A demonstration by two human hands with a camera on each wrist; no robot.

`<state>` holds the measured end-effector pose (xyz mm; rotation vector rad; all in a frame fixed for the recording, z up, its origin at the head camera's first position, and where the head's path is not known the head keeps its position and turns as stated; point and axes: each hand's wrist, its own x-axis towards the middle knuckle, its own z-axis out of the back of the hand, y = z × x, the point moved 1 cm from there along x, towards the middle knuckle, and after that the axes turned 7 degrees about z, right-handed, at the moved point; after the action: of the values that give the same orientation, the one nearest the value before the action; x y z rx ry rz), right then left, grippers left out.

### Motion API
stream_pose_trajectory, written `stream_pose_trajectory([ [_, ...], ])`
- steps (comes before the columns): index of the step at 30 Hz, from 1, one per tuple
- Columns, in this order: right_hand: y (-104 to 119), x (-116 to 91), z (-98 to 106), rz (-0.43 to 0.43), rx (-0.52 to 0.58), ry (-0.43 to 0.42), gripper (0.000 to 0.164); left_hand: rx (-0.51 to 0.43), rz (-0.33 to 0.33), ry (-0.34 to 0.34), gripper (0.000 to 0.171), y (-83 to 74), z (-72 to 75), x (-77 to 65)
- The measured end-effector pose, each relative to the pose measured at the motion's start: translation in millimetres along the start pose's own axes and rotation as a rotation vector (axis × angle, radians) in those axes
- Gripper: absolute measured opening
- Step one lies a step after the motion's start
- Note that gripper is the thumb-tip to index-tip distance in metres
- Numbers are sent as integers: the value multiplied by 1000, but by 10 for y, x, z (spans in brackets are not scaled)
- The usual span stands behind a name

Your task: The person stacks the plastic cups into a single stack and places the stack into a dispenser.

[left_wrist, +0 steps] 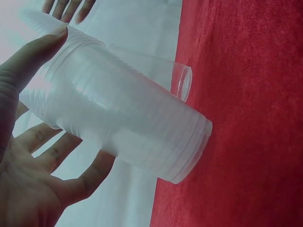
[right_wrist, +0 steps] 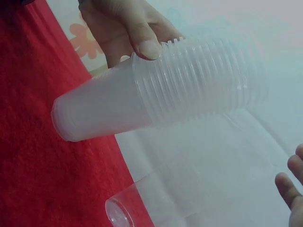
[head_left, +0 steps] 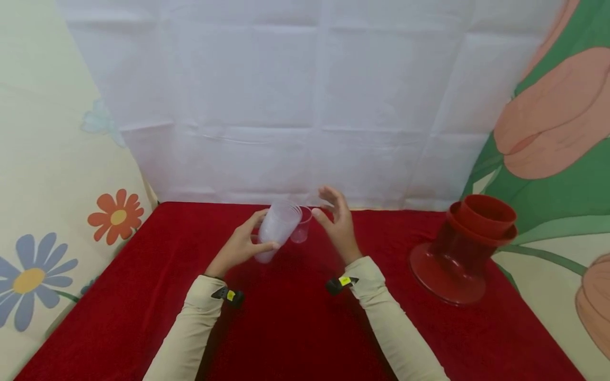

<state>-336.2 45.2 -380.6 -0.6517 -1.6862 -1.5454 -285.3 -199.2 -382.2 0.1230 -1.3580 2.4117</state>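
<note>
My left hand [head_left: 243,241] grips a tilted stack of nested clear plastic cups [head_left: 278,227], thumb on the near side and fingers around the back. In the right wrist view the many rims of the stack [right_wrist: 199,80] show, with the left thumb at the lowest of them. A single clear plastic cup [head_left: 300,232] stands upright on the red cloth just behind and right of the stack. Beside that cup, my right hand [head_left: 338,225] is raised with fingers loosely bent and nothing in it; its fingertips [right_wrist: 286,184] appear at the right wrist view's edge.
On the right side of the red-covered table [head_left: 295,328] stands a red plastic object [head_left: 462,254] with a wide round base and a cup-like top. A white cloth [head_left: 286,106] hangs along the back edge, and flower-patterned cloths [head_left: 47,159] flank both sides.
</note>
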Motion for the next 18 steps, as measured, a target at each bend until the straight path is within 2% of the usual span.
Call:
stream_pose_trajectory([
  [5,137,-4,-19,-14,-43,26,60,-2,-3,-3,79,-6,-9,-8],
  [18,57,-66,-12,-74,-167,80,68,5,-5,0,80,-10,5,-7],
])
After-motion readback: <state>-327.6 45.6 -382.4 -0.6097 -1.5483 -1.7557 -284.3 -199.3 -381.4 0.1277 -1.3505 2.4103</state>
